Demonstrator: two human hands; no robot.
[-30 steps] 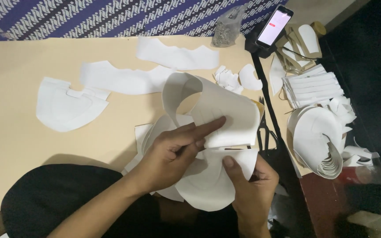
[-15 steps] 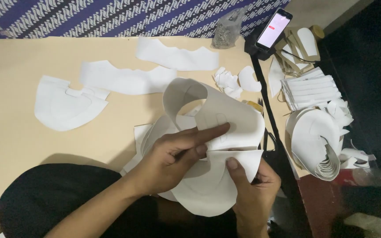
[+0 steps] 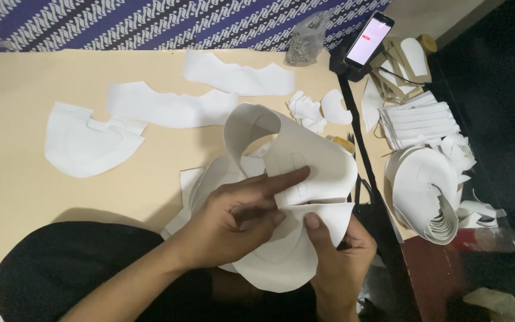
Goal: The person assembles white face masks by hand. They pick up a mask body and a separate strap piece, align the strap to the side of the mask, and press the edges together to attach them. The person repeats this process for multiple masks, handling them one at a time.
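A curved white cut piece (image 3: pixel 296 161) stands bent up over a pile of similar white pieces at the near edge of the tan table (image 3: pixel 19 197). My left hand (image 3: pixel 236 217) presses on it, index finger stretched toward the fold. My right hand (image 3: pixel 338 256) grips the lower flap from below, thumb on top. Both hands hold the same white piece.
Flat white cut pieces (image 3: pixel 90 140) lie on the table's left and back. A phone with a lit screen (image 3: pixel 369 39) and a clear bag (image 3: pixel 306 39) sit at the back. Stacks of white pieces (image 3: pixel 424 191) crowd the right; a bottle (image 3: pixel 496 238) lies beyond.
My left index finger has slid a little along the fold and the right thumb has shifted up on the flap. The bent piece stays in both hands.
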